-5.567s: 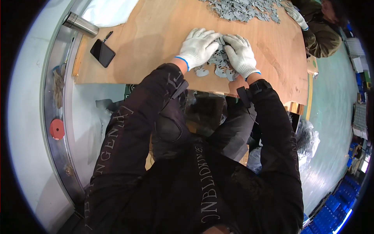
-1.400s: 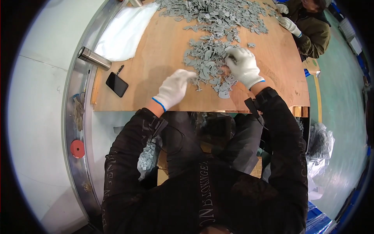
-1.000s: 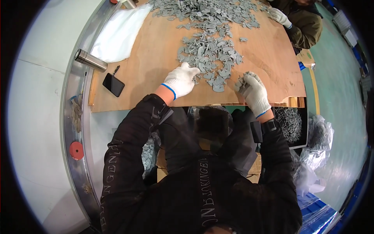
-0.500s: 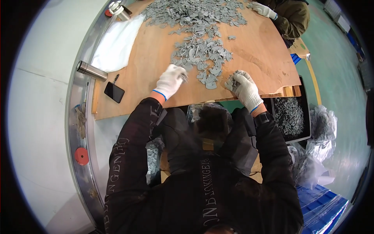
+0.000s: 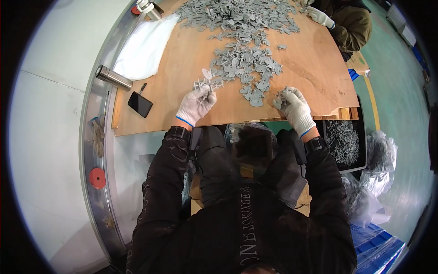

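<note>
A wooden board lies in front of me, strewn with grey plastic parts. A near pile of grey parts sits between my hands, and a larger heap lies farther back. My left hand, in a white glove, is closed on a grey sprue frame and lifts it just off the board. My right hand, also gloved, is clenched on a handful of grey parts near the board's front edge.
A black phone, a metal cylinder and a white sheet lie at the board's left. A black tray of grey sprue scraps sits lower right beside plastic bags. Another person's gloved hand works at the far end.
My right hand has pulled back from the near pile toward the front edge with a handful of parts. My left hand has taken up a sprue frame at the pile's left side.
</note>
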Motion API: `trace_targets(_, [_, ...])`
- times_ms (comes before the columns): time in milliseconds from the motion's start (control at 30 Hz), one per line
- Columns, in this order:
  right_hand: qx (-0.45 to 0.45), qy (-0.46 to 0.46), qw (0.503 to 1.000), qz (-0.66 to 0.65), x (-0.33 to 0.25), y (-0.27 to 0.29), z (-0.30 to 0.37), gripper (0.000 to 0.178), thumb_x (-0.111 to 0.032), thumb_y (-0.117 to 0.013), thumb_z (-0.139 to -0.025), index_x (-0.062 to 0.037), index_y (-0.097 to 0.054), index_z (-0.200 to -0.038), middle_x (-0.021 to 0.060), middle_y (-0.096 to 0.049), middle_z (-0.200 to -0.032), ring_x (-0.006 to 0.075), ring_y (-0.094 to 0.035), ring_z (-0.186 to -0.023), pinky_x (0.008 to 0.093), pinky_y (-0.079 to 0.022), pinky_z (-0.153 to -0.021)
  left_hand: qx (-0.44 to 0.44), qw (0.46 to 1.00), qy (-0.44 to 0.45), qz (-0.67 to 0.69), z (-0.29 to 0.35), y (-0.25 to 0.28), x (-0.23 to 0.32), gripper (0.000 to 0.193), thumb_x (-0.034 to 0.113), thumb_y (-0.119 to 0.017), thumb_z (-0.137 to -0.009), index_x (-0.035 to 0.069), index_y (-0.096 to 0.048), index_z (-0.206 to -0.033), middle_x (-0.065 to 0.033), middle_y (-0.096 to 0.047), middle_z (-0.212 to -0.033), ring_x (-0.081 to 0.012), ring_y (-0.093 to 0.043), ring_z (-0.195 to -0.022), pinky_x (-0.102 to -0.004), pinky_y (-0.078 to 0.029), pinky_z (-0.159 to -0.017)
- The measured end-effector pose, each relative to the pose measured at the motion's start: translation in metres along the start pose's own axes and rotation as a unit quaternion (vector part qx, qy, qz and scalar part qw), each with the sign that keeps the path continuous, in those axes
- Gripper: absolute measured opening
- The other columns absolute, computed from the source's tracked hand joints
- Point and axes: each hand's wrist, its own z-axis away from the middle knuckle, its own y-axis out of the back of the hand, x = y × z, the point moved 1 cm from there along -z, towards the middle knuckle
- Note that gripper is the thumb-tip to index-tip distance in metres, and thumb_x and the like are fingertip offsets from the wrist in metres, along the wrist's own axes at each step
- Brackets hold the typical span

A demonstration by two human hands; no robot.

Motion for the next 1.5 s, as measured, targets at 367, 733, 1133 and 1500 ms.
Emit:
trace_targets(367, [-0.157, -0.068, 0.985, 0.019, 0.01, -0.082, -0.016, 0.018, -0.006, -0.059, -0.108, 0.0037, -0.064, -0.122, 0.0123, -0.071, -0.103, 0.0205, -0.066, -0.074, 0.0406, -0.06, -0.071, -0.108, 0.988, 0.106, -0.041, 0.004, -0.025, -0.024, 0.034, 0.008, -0.073, -0.103, -0.003, -0.064, -0.134, -0.0116, -0.07, -0.112, -0.0221, -0.068, -0.092, -0.0356, -0.061, -0.078])
trace_targets(733, [-0.136, -0.134, 0.974, 0.121, 0.018, -0.137, -0.016, 0.019, -0.006, -0.065, -0.106, 0.0027, -0.065, -0.123, 0.0135, -0.075, -0.104, 0.024, -0.078, -0.084, 0.0387, -0.068, -0.079, -0.073, 0.983, 0.123, -0.118, -0.008, -0.018, -0.023, 0.035, 0.005, -0.071, -0.099, 0.007, -0.066, -0.134, -0.0104, -0.075, -0.114, -0.0181, -0.072, -0.089, -0.0318, -0.06, -0.071])
trace_targets(1133, [-0.186, 0.146, 0.833, 0.5, 0.033, -0.13, -0.011, 0.016, -0.011, -0.067, -0.105, 0.0019, -0.065, -0.114, 0.0067, -0.075, -0.106, 0.018, -0.075, -0.09, 0.0357, -0.064, -0.078, -0.061, 0.988, 0.143, -0.02, -0.01, -0.013, -0.033, 0.036, 0.005, -0.064, -0.098, 0.005, -0.063, -0.134, -0.0093, -0.071, -0.112, -0.0165, -0.066, -0.082, -0.0303, -0.058, -0.068])
trace_targets(1500, [-0.035, 0.033, 0.967, 0.25, -0.012, -0.104, -0.055, 0.018, -0.016, -0.067, -0.105, -0.0019, -0.071, -0.115, 0.01, -0.078, -0.103, 0.0173, -0.074, -0.08, 0.0326, -0.059, -0.071, -0.113, 0.989, 0.092, 0.021, -0.003, -0.023, -0.012, 0.027, 0.002, -0.07, -0.095, 0.005, -0.065, -0.121, -0.0102, -0.069, -0.109, -0.0183, -0.063, -0.081, -0.0311, -0.053, -0.066])
